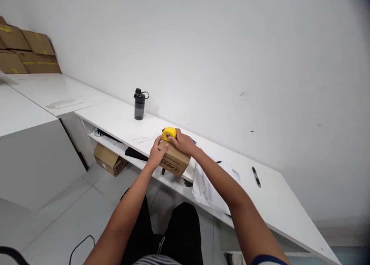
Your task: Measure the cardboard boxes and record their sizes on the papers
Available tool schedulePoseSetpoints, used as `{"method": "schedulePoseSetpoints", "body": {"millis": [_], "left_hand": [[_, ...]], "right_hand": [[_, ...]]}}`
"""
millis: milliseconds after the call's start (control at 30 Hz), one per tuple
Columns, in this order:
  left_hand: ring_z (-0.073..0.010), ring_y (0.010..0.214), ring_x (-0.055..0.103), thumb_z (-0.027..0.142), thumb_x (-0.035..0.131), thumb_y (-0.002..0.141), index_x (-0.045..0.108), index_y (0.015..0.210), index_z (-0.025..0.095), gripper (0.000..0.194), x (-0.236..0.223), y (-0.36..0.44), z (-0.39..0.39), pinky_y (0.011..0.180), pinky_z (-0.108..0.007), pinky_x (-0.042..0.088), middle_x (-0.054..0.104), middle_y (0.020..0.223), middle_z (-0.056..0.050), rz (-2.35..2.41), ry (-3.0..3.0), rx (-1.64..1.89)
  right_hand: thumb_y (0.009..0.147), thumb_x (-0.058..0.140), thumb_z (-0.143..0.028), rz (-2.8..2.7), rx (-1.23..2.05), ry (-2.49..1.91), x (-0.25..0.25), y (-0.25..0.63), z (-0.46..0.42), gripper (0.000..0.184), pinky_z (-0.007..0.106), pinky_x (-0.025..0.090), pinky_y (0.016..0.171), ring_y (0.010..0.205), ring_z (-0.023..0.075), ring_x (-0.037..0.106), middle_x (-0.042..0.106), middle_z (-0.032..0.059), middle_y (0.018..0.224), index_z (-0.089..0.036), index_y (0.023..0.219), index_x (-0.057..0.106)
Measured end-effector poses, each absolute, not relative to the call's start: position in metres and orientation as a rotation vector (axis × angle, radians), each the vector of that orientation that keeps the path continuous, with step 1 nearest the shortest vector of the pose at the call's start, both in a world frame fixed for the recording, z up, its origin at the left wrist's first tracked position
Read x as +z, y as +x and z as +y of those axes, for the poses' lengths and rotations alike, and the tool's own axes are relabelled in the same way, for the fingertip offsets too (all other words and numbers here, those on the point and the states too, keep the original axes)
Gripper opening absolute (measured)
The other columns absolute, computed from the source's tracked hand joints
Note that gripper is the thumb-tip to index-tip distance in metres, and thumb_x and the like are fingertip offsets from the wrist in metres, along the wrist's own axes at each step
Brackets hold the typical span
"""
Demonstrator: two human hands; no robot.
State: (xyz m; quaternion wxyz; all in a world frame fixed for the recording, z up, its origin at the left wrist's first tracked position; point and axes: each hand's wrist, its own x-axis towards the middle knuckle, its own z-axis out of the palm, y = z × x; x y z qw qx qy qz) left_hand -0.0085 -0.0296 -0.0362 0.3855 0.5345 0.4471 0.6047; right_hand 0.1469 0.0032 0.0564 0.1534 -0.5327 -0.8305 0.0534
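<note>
A small brown cardboard box (pixel 176 161) with dark printing on its near side sits at the front edge of the white desk. My left hand (pixel 157 154) grips the box's left end, thumb on top. Against the far edge of the box top is a yellow tape measure (pixel 170 133), held in my right hand (pixel 183 142). My right thumb presses on its near face. Whether any tape is pulled out I cannot make out. Part of the box top is hidden by my right hand.
A dark water bottle (pixel 139 106) stands left on the desk (pixel 115 112). Papers (pixel 212 188) lie right of the box, with a black pen (pixel 256 177) further right. A shelf runs below; an open carton (pixel 108 159) sits on the floor. Cartons (pixel 37 51) are stacked far left.
</note>
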Motion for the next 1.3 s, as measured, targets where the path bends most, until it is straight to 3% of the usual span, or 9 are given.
{"method": "schedulePoseSetpoints", "body": {"millis": [133,300,633,1000,1100,1233,1300], "left_hand": [[-0.0241,0.121,0.058,0.039,0.061,0.085,0.052,0.139,0.023,0.057,-0.03,-0.006,-0.031,0.107,-0.038,0.043,0.06,0.137,-0.008,1.182,1.372,1.538],[-0.0235,0.114,0.062,0.033,0.058,0.084,0.067,0.117,0.021,0.036,-0.028,-0.003,-0.029,0.104,-0.038,0.046,0.069,0.123,-0.007,1.327,1.395,1.581],[-0.0242,0.109,0.063,0.031,0.057,0.081,0.068,0.113,0.023,0.034,-0.025,-0.004,-0.016,0.103,-0.038,0.045,0.07,0.117,-0.004,1.462,1.53,1.575],[-0.024,0.113,0.062,0.032,0.054,0.083,0.067,0.116,0.022,0.037,-0.02,0.005,-0.019,0.105,-0.039,0.045,0.069,0.121,-0.006,1.476,1.445,1.58],[-0.0254,0.122,0.058,0.036,0.054,0.086,0.057,0.132,0.024,0.048,-0.023,0.021,-0.035,0.109,-0.04,0.042,0.063,0.133,-0.008,1.523,1.398,1.51],[-0.03,0.143,0.038,0.049,0.058,0.085,0.018,0.155,0.018,0.086,-0.032,0.039,-0.058,0.114,-0.042,0.036,0.031,0.158,-0.018,1.493,1.273,1.355],[-0.0319,0.148,0.029,0.053,0.058,0.085,0.013,0.155,0.017,0.09,-0.031,0.036,-0.061,0.117,-0.045,0.032,0.022,0.161,-0.02,1.511,1.224,1.35]], "right_hand": [[0.097,0.036,-0.057,-2.414,0.1,-1.584,0.059,0.144,-0.002,0.054,0.03,0.039,0.063,0.082,0.0284,0.067,0.072,0.0146,0.101,-0.014,0.13,0.038],[0.096,0.04,-0.054,-2.39,0.143,-1.693,0.064,0.18,-0.031,0.046,0.028,0.037,0.061,0.079,0.0261,0.066,0.072,0.0119,0.096,-0.017,0.122,0.042],[0.093,0.044,-0.058,-2.058,0.401,-1.797,0.033,0.295,-0.103,0.05,0.029,0.041,0.06,0.071,0.0224,0.063,0.067,0.0058,0.087,-0.019,0.125,0.04],[0.093,0.044,-0.056,-2.128,0.215,-1.562,0.04,0.219,-0.042,0.054,0.033,0.045,0.072,0.089,0.027,0.067,0.07,0.0112,0.108,-0.019,0.132,0.041],[0.095,0.042,-0.056,-2.278,0.125,-1.488,0.053,0.177,-0.019,0.053,0.032,0.044,0.073,0.092,0.0276,0.067,0.07,0.0126,0.111,-0.019,0.133,0.041],[0.097,0.037,-0.056,-2.352,0.103,-1.438,0.066,0.141,-0.004,0.05,0.03,0.042,0.069,0.082,0.0268,0.066,0.072,0.0114,0.1,-0.018,0.128,0.043],[0.096,0.036,-0.058,-2.277,0.1,-1.474,0.067,0.137,-0.004,0.05,0.03,0.041,0.066,0.079,0.027,0.066,0.072,0.0112,0.098,-0.019,0.127,0.043]]}}
